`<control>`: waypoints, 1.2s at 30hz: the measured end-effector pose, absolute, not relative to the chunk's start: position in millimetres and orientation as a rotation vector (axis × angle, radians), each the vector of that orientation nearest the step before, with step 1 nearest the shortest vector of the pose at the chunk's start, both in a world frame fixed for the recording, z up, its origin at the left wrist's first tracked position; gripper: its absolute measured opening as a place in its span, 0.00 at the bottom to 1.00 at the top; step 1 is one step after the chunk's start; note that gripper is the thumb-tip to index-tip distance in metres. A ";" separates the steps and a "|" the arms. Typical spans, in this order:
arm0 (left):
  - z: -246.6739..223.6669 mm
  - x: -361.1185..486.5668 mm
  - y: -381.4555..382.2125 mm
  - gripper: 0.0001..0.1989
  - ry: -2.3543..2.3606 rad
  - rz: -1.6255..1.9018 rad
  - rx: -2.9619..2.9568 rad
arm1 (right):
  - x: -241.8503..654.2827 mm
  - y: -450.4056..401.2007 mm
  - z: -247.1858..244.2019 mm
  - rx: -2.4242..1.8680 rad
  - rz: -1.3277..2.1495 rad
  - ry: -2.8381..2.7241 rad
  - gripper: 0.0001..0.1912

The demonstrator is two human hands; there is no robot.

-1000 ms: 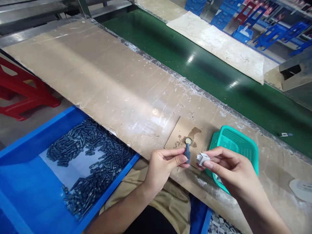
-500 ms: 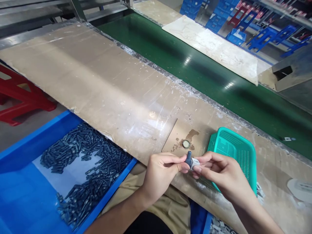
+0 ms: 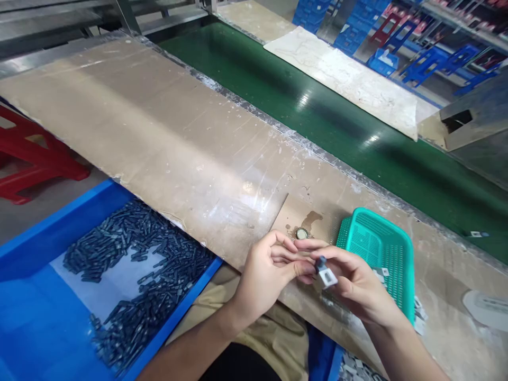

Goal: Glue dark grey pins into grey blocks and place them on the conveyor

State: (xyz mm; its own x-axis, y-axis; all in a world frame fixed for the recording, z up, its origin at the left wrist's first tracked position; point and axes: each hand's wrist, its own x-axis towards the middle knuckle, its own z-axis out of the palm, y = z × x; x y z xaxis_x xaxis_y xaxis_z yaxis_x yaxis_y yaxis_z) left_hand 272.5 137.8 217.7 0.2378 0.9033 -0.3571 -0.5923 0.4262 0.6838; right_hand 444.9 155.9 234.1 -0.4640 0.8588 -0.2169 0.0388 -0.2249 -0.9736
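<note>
A small white square piece (image 3: 326,278) with a dark opening is joined to a dark grey stem piece (image 3: 320,262). Both sit between my two hands, left of the green basket (image 3: 408,254). My left hand (image 3: 273,264) pinches the dark piece with thumb and fingers. Around the other side of the joined pieces curls my right hand (image 3: 353,278), its fingertips near the left ones. Just beyond the hands, a small round cap (image 3: 301,233) rests on a stained cardboard piece (image 3: 291,214). White pieces lie inside the basket.
A blue bin (image 3: 35,317) at lower left holds a heap of dark pieces (image 3: 138,312). The green conveyor belt (image 3: 246,69) runs beyond the table (image 3: 159,137). A red stool (image 3: 35,153) stands at the left edge.
The joined pieces have turned, so the white square face now shows more toward the camera. My fingers have shifted closer together around them. A small part on the belt has moved right.
</note>
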 end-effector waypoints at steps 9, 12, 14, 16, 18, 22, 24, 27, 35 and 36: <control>203.2 299.7 126.9 0.10 0.952 1.380 0.292 | 410.1 127.1 200.8 -1.168 1.110 -1.484 0.15; 196.5 292.6 123.4 0.11 0.894 1.313 0.366 | 412.0 129.8 199.6 -1.214 1.086 -1.519 0.17; 195.8 285.0 124.7 0.16 0.850 1.266 0.406 | 417.7 134.3 201.4 -1.262 0.955 -1.627 0.16; 196.3 278.3 128.2 0.15 0.847 1.197 0.455 | 424.3 137.8 203.4 -1.260 0.785 -1.800 0.17; 196.2 274.4 131.9 0.10 0.898 1.138 0.522 | 429.6 138.8 204.8 -1.190 0.638 -1.987 0.20; 193.9 274.4 133.7 0.02 0.995 1.139 0.621 | 432.5 135.8 206.8 -1.114 0.561 -2.192 0.26; 194.2 275.8 131.8 0.01 0.977 1.165 0.619 | 431.1 134.9 208.3 -1.228 0.624 -2.120 0.24; 196.0 276.4 128.9 0.09 0.849 1.147 0.565 | 428.1 135.3 211.5 -1.390 0.837 -1.866 0.22; 192.8 265.2 130.6 0.20 0.800 1.126 0.789 | 423.9 132.3 229.9 -1.315 1.006 -2.056 0.31; 192.8 263.6 130.7 0.19 0.775 1.120 0.828 | 424.0 131.4 232.3 -1.318 0.982 -2.110 0.33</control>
State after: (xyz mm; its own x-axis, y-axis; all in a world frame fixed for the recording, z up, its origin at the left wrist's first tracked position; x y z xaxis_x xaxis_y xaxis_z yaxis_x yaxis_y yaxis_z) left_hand 263.6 130.7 192.8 0.2530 0.9608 -0.1130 -0.4436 0.2190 0.8690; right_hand 424.0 131.4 232.3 -0.4332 0.9012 0.0129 0.5704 0.2853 -0.7702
